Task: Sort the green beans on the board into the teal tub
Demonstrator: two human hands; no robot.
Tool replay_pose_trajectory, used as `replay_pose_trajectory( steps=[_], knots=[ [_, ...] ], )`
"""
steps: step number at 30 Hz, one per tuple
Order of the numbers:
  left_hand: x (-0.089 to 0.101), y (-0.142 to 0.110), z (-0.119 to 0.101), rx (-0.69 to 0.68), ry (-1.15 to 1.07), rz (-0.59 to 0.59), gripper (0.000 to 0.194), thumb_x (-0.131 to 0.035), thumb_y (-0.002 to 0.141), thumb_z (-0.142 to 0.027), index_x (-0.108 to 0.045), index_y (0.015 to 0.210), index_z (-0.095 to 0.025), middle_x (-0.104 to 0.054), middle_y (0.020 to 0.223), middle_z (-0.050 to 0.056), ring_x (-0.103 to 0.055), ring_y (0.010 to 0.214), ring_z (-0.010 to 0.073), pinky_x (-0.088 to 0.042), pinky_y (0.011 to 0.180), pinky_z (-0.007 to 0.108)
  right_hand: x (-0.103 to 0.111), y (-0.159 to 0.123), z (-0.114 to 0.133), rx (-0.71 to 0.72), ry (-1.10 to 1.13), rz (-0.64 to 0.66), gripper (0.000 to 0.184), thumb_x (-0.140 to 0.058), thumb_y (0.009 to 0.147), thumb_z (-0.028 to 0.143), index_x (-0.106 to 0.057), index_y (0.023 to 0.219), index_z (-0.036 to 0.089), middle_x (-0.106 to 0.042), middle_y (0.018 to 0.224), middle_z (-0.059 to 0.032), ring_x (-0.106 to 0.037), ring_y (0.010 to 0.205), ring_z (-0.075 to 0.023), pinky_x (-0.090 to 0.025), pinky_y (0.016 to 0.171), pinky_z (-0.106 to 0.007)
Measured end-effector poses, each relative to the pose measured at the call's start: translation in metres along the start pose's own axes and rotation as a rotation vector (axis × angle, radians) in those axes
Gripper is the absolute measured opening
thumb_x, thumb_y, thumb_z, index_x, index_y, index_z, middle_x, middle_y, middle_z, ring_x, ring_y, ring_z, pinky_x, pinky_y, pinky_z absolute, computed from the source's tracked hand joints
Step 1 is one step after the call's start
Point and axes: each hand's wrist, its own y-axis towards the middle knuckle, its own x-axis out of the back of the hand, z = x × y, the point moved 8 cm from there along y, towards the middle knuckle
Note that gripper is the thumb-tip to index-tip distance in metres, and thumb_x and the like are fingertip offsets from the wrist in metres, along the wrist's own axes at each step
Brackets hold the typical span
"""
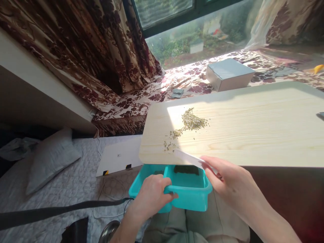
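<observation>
My left hand (154, 192) grips the near rim of a turquoise divided box (189, 199), held just below the table's front edge. Dark green contents (186, 169) lie in the box's right compartment. In my right hand (225, 179) is a thin white flat piece (188, 158), pinched at one end. Its far tip touches the wooden tabletop (253, 131) beside a few stray beans. Small greenish-brown mung beans (193, 120) lie in a loose pile, with a thinner trail running down toward the tip. What the left compartment holds is mostly hidden.
Behind the table, a grey-white box (230, 72) and a small folded cloth (176, 93) rest on the floral-covered window ledge. A white flat carton (118, 155) lies left of the table on the bed. A dark strap (63, 209) crosses the lower left, near a pillow (54, 158).
</observation>
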Motion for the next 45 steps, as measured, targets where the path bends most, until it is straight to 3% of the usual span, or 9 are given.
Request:
replay_pose_trajectory(
  steps=[4, 8, 13, 22, 31, 36, 42, 45],
  knots=[
    [0.004, -0.008, -0.005, -0.019, -0.003, -0.057, 0.022, -0.072, 0.085, -0.039, -0.063, 0.076, -0.021, -0.063, 0.08, 0.0, -0.061, 0.083, 0.0203, -0.035, 0.067, 0.027, 0.01, -0.002, 0.01, -0.048, -0.058, 0.017, 0.035, -0.041, 0.086, 0.029, -0.075, 0.095, 0.031, -0.077, 0.083, 0.0021, -0.064, 0.062, -0.0152, -0.042, 0.056, -0.027],
    [0.008, -0.009, -0.009, -0.035, 0.012, -0.038, 0.022, -0.069, 0.087, -0.037, -0.063, 0.076, -0.021, -0.064, 0.079, 0.0, -0.061, 0.08, 0.0202, -0.034, 0.066, 0.027, 0.015, -0.008, 0.006, -0.08, -0.134, 0.004, 0.037, -0.041, 0.084, 0.027, -0.074, 0.099, 0.03, -0.077, 0.082, 0.0009, -0.066, 0.067, -0.0175, -0.041, 0.057, -0.027],
    [0.011, -0.01, -0.007, -0.025, 0.02, -0.059, 0.024, -0.073, 0.083, -0.042, -0.064, 0.074, -0.022, -0.066, 0.077, 0.001, -0.063, 0.079, 0.0225, -0.034, 0.064, 0.027, 0.019, -0.009, 0.0, -0.034, -0.13, -0.052, 0.033, -0.042, 0.087, 0.028, -0.073, 0.095, 0.032, -0.076, 0.079, 0.0024, -0.066, 0.063, -0.0164, -0.042, 0.055, -0.026],
    [0.005, -0.01, 0.006, 0.007, 0.011, -0.085, 0.029, -0.077, 0.08, -0.048, -0.066, 0.076, -0.022, -0.068, 0.083, 0.003, -0.064, 0.086, 0.0253, -0.038, 0.068, 0.029, 0.003, 0.007, -0.027, -0.013, -0.162, -0.031, 0.027, -0.044, 0.089, 0.034, -0.07, 0.096, 0.031, -0.076, 0.083, 0.0013, -0.067, 0.06, -0.0173, -0.045, 0.053, -0.028],
    [0.005, -0.014, 0.011, 0.046, 0.019, -0.074, 0.028, -0.078, 0.081, -0.049, -0.069, 0.08, -0.022, -0.067, 0.085, 0.003, -0.063, 0.088, 0.0256, -0.041, 0.073, 0.031, 0.0, 0.031, 0.0, 0.059, -0.126, -0.036, 0.029, -0.043, 0.088, 0.03, -0.072, 0.095, 0.029, -0.077, 0.08, 0.001, -0.068, 0.061, -0.0171, -0.045, 0.052, -0.025],
    [0.005, -0.016, 0.015, 0.071, 0.01, -0.062, 0.028, -0.078, 0.081, -0.048, -0.069, 0.082, -0.022, -0.067, 0.088, 0.003, -0.062, 0.091, 0.0253, -0.043, 0.077, 0.031, -0.004, 0.036, 0.002, 0.095, -0.119, -0.033, 0.03, -0.044, 0.085, 0.029, -0.073, 0.094, 0.029, -0.078, 0.082, 0.0011, -0.069, 0.061, -0.0172, -0.045, 0.051, -0.025],
    [0.007, -0.021, 0.02, 0.097, 0.01, -0.043, 0.026, -0.078, 0.082, -0.046, -0.069, 0.082, -0.021, -0.067, 0.088, 0.003, -0.063, 0.092, 0.0252, -0.043, 0.078, 0.031, -0.005, 0.035, 0.005, 0.163, -0.122, -0.117, 0.03, -0.044, 0.087, 0.03, -0.073, 0.091, 0.03, -0.076, 0.073, 0.0017, -0.064, 0.055, -0.0156, -0.04, 0.047, -0.024],
    [0.009, -0.023, 0.022, 0.122, 0.014, -0.023, 0.024, -0.078, 0.083, -0.044, -0.07, 0.085, -0.022, -0.067, 0.09, 0.004, -0.063, 0.094, 0.0255, -0.043, 0.078, 0.031, -0.007, 0.035, 0.009, 0.17, -0.13, -0.079, 0.029, -0.044, 0.086, 0.03, -0.073, 0.087, 0.029, -0.075, 0.071, 0.0009, -0.065, 0.055, -0.0165, -0.041, 0.048, -0.024]
  ],
)
